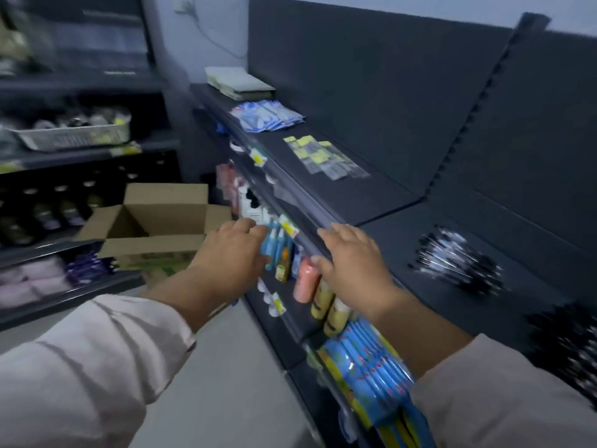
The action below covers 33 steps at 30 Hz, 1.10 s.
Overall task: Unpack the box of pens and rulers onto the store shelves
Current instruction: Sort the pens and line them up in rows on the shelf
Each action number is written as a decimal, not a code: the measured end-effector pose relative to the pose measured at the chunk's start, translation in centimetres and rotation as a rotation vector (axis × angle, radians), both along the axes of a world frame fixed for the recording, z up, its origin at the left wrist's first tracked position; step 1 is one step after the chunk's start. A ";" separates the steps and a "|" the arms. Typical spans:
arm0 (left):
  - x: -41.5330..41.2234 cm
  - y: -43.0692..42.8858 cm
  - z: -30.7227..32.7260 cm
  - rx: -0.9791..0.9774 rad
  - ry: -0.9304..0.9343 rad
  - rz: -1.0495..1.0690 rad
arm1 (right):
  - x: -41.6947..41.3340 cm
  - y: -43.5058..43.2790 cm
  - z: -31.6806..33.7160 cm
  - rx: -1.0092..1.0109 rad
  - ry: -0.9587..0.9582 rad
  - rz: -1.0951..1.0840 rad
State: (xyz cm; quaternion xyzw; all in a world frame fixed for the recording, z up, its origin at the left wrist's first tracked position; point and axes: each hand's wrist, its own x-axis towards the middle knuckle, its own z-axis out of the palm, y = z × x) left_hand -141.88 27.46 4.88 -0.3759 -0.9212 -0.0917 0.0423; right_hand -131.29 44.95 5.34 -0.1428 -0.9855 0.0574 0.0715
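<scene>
An open cardboard box (155, 218) stands at the left, its flaps spread and its inside dark. A pile of black pens (458, 260) lies on the dark top shelf (403, 240) at the right, and more pens (568, 347) lie blurred at the far right edge. My left hand (232, 250) hovers with loose fingers between the box and the shelf front, holding nothing. Over the shelf's front lip, my right hand (352, 263) is spread with straight fingers, also holding nothing. Whether it touches the lip is unclear.
Blue packets (268, 116), yellow-labelled clear packs (323, 156) and a flat pale pad (239, 80) lie further along the top shelf. Bottles (323, 295) and blue packs (368, 367) fill the lower shelves. Another rack with a tray (71, 134) stands at the left.
</scene>
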 end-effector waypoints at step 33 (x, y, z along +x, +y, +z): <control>-42.0 -17.7 -8.5 -0.051 -0.228 0.557 | -53.4 -13.2 -10.6 -0.104 -0.308 0.475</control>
